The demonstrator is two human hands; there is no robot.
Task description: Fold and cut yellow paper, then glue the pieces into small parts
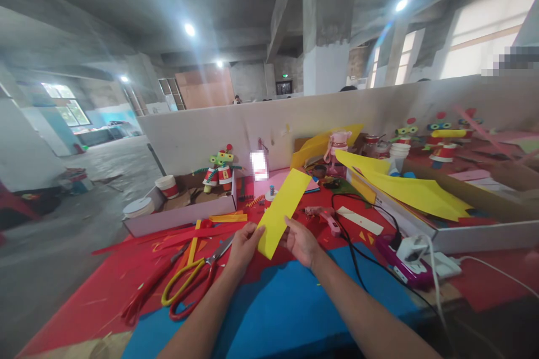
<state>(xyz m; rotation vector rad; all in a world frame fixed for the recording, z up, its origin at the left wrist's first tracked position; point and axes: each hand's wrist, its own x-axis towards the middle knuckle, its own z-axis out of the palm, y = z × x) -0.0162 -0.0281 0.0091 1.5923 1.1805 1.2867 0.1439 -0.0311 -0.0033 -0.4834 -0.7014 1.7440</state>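
A flat yellow paper strip (283, 210) is held up at a slant over the table, between my two hands. My left hand (245, 245) pinches its lower left edge, thumb on top. On the lower right edge, my right hand (300, 240) grips the paper with the thumb in front and the other fingers partly hidden behind it. Scissors (197, 280) with one yellow and one red handle lie left of my left hand. A pink glue gun (326, 217) rests on the table to the right of the strip.
Blue sheet (269, 311) and red sheet (80, 308) cover the table. A box (181, 221) with small robot figures (219, 171) stands at left. Large yellow sheets (412, 185) lie across the right box (475, 238). A purple power strip (400, 263) with cables (357, 269) sits at right.
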